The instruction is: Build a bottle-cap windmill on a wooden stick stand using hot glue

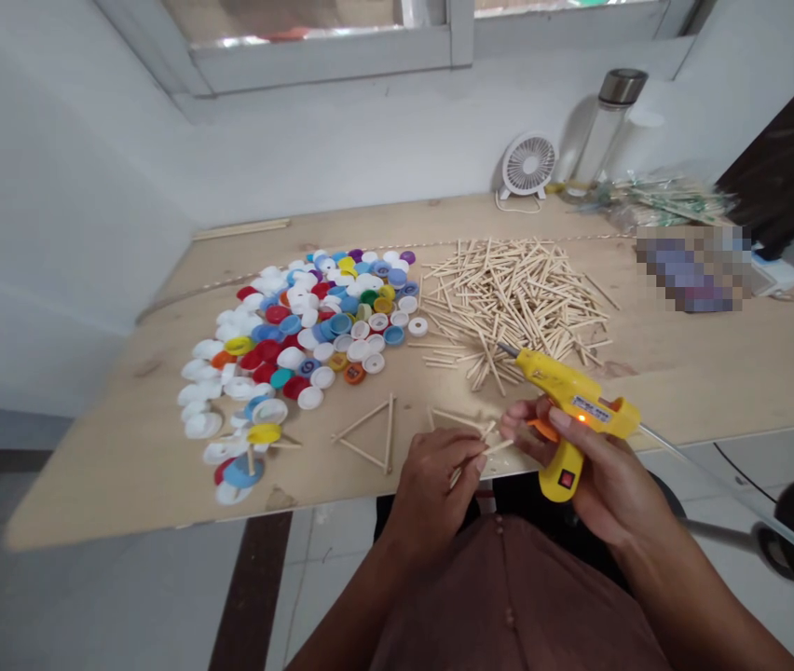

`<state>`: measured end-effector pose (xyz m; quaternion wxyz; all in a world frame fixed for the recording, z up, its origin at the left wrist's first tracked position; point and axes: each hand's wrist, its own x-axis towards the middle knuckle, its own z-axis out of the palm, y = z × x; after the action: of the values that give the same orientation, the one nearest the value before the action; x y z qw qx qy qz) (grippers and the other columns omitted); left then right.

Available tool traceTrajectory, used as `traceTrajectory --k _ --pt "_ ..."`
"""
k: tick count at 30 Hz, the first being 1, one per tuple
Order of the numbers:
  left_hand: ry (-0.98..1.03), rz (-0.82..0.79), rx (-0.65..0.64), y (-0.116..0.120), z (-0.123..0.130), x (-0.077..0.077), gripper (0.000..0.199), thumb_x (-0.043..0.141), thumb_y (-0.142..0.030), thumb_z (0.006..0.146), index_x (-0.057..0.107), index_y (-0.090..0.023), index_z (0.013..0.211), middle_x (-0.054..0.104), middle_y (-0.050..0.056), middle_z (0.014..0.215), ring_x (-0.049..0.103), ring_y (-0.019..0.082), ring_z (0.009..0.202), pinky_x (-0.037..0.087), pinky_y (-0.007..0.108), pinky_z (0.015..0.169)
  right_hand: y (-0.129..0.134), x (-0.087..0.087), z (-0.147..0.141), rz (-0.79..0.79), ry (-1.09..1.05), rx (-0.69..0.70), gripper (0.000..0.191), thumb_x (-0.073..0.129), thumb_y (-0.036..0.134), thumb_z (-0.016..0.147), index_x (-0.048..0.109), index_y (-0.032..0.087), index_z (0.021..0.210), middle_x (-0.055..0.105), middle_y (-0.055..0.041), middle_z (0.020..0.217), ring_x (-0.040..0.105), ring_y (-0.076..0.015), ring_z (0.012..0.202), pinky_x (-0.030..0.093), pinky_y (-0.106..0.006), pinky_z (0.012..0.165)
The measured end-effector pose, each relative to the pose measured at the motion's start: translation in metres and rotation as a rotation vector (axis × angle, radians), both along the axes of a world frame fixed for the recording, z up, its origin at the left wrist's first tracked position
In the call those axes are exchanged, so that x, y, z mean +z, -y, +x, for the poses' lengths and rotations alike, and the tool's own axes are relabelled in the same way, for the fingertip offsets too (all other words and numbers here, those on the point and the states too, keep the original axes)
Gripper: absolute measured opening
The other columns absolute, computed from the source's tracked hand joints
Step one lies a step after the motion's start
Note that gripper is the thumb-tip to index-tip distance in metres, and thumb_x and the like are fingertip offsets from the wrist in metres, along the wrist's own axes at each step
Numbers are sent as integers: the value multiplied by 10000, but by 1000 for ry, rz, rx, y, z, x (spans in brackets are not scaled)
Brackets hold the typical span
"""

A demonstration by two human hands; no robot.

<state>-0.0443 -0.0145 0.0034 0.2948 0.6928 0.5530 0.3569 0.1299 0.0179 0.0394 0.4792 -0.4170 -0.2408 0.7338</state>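
Observation:
My right hand [610, 480] is wrapped around the handle of a yellow glue gun [565, 387]. A small light glows on the gun's side, and its nozzle points up and left, toward the stick pile. Near the table's front edge, my left hand [435, 475] pinches thin wooden sticks [497, 447]; the fingers partly hide how they join. Just behind that hand, more sticks [457, 417] lie at an angle on the table. To the left lies a triangle of three sticks [390, 433], flat on the wood.
Many coloured bottle caps [309, 340] spread over the table's left half. A large heap of wooden sticks [519, 294] lies right of them. A small white fan [528, 166], a glass bottle [599, 135] and bagged sticks [669, 200] stand or lie at the back right.

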Motion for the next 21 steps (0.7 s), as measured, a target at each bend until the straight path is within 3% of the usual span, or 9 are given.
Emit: traceTrajectory --k 6,10,15,21 --pt "113 -51 8 -1 1 0 180 537 -230 870 713 -221 907 731 63 947 651 204 911 486 368 845 1 -2 4 -8 -20 -2 212 785 351 697 713 215 842 720 -34 938 652 -199 967 494 -360 933" --pt "155 -50 -91 -5 2 4 185 522 -223 877 703 -217 916 727 61 931 645 199 896 464 372 858 -2 -5 7 -43 -68 36 224 792 348 683 702 210 835 722 -37 938 663 -195 930 513 -329 875" --pt "133 -22 -197 -11 1 9 184 502 -216 887 683 -211 916 724 52 937 612 201 929 418 389 898 -7 -10 11 -27 -121 45 180 772 317 704 692 215 830 719 -15 897 667 -174 915 512 -285 857" --pt "82 -7 -217 -16 0 15 204 470 -201 891 673 -223 898 703 48 916 590 203 939 397 401 914 -8 -10 12 -15 -139 104 152 735 323 739 690 209 829 720 -26 934 676 -175 887 522 -287 817"
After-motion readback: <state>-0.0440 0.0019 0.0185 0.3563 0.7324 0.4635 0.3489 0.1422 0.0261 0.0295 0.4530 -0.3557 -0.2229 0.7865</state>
